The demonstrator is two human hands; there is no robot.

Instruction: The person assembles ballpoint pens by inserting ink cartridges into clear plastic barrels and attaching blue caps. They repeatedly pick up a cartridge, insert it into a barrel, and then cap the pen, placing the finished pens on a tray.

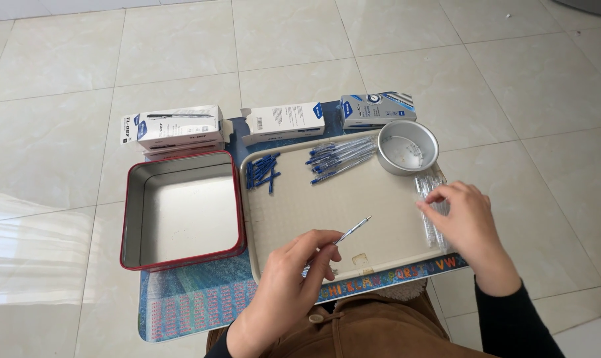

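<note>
Pen assembly looks to be the work in hand, judging by the parts sorted on the beige tray [294,219]. The left hand [284,292] pinches a pen refill [349,231] between thumb and forefingers, fingers closed around its lower end, the metal tip pointing up and to the right over the bare middle of the tray. The right hand [469,225] rests on a row of clear pen barrels [428,192] at the tray's right edge, fingers curled loosely over them; whether it has one gripped I cannot tell.

The next move probably calls for lifting one barrel free and lining its open end up with the refill's tip (a fine, two-handed alignment). Refill and barrels lie well apart for now.

Further back on the tray lie blue caps [262,172], a bundle of refills [340,157] and a round metal tin [407,146]. A red-rimmed square tin [181,209] sits just left of the tray, with pen boxes [171,126] behind.
</note>
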